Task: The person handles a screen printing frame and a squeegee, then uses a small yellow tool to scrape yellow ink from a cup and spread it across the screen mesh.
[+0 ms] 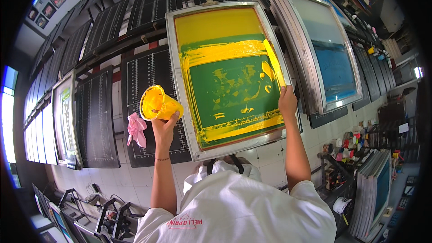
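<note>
My left hand [164, 125] is wrapped round a plastic tub [158, 103] smeared with yellow ink, tilted with its mouth to the upper left. It stays just left of a metal-framed printing screen [229, 135]. The mesh is green with a yellow band at the far end, and wet yellow ink [231, 51] streaks its edges and middle. At the screen's right side, my right hand [288, 101] is closed on the near end of a long, narrow ink spatula [273, 61] coated in yellow. The spatula lies along the inner edge of the frame; its grip is hidden by my fingers.
Black ruled print boards [96, 117] line the table on the left and far side. A pink cloth [136, 129] hangs beside the tub. More framed screens [330, 54] lean at the right, with blue mesh. Several ink jars [346, 146] and stacked screens [371, 193] stand at lower right.
</note>
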A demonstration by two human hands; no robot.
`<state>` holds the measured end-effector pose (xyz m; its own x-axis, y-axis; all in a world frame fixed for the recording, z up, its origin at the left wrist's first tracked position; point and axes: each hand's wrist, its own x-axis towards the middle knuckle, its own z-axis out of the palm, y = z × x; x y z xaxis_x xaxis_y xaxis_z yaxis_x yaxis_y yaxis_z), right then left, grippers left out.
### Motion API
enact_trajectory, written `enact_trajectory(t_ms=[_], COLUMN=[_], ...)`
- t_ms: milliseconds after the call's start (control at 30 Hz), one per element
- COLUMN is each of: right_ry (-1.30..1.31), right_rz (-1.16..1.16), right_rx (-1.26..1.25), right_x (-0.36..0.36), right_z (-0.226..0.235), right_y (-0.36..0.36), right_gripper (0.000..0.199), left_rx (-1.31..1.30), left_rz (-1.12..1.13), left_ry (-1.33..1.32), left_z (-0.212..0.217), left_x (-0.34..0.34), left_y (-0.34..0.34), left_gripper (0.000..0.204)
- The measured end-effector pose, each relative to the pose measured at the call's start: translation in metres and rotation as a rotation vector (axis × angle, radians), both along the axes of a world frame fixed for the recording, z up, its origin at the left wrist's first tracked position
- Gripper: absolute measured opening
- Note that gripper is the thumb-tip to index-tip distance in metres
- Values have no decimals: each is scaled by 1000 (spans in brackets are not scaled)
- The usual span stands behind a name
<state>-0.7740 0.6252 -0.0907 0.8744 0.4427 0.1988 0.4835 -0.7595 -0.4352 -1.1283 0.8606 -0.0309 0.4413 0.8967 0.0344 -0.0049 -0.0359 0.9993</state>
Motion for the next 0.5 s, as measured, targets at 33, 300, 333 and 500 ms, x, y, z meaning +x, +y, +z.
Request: enact_trajectory(t_ms=[33, 300, 333, 500], right_ry=[21, 107, 109, 123], right_rz=[-2, 51, 56, 72], right_rx=[-64, -96, -111, -125], right_x=[1, -5, -6, -19], right_z=[-3, -16, -16, -11], right_y=[2, 16, 17, 27], right_gripper=[29, 30, 30, 31], left_rx=[-2, -50, -44, -63], left_rz=[-3, -2, -7, -35], left_ry=[-8, 0, -5, 25], left_z=[-1, -3, -4, -3], left_x=[0, -4, -4, -2], left_y=[0, 1, 2, 3], left_gripper=[29, 29, 28, 26])
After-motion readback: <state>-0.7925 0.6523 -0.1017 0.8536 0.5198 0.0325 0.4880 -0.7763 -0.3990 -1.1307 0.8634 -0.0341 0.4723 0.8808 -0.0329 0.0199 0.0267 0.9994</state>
